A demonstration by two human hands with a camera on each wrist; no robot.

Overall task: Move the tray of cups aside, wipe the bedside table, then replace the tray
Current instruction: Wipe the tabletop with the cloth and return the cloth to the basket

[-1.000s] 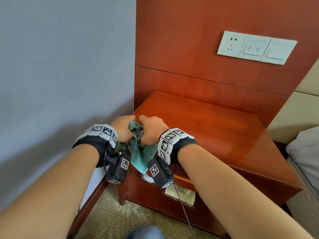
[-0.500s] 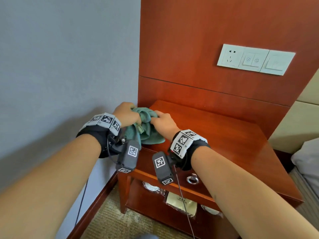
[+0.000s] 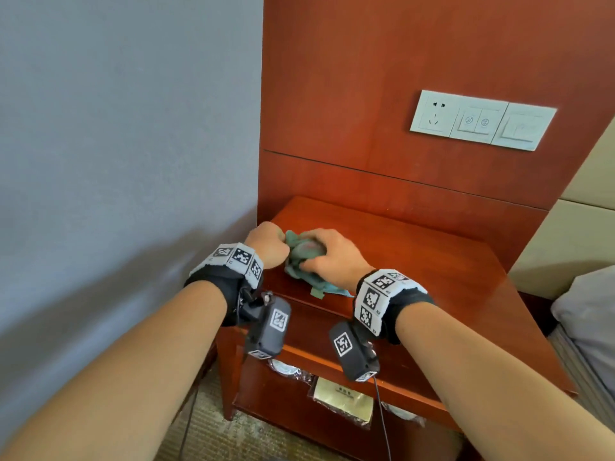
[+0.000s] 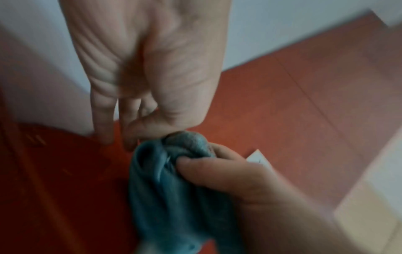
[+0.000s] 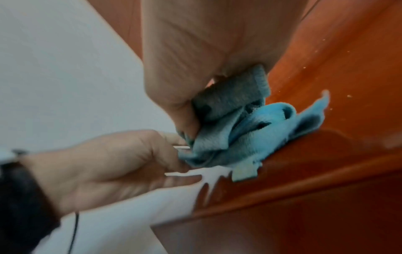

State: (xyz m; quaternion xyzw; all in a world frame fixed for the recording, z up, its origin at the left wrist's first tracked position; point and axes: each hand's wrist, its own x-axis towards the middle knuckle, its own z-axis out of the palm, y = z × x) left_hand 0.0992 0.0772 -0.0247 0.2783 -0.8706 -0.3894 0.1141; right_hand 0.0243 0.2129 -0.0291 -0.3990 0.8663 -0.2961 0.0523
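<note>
A crumpled teal cloth (image 3: 301, 252) lies on the left part of the red-brown bedside table (image 3: 416, 267). My right hand (image 3: 316, 261) covers it from above, fingers curled into the bunch. The right wrist view shows this hand (image 5: 185, 120) gripping the cloth (image 5: 250, 134) against the tabletop (image 5: 337, 86). My left hand (image 3: 278, 249) sits close on the cloth's left and pinches its edge. In the left wrist view, the left thumb tip (image 4: 152, 132) meets the top of the cloth (image 4: 174, 197). No tray or cups are in view.
A grey wall (image 3: 116, 161) runs along the table's left side. Behind it stands a wooden panel with a socket and switches (image 3: 482, 119). The lower shelf (image 3: 266, 387) holds wrapped packets (image 3: 342, 397). A bed (image 3: 585, 311) is at the right.
Both hands carried the cloth from the table's front edge up onto its top and further back. The right hand now lies over the cloth, pressing it down.
</note>
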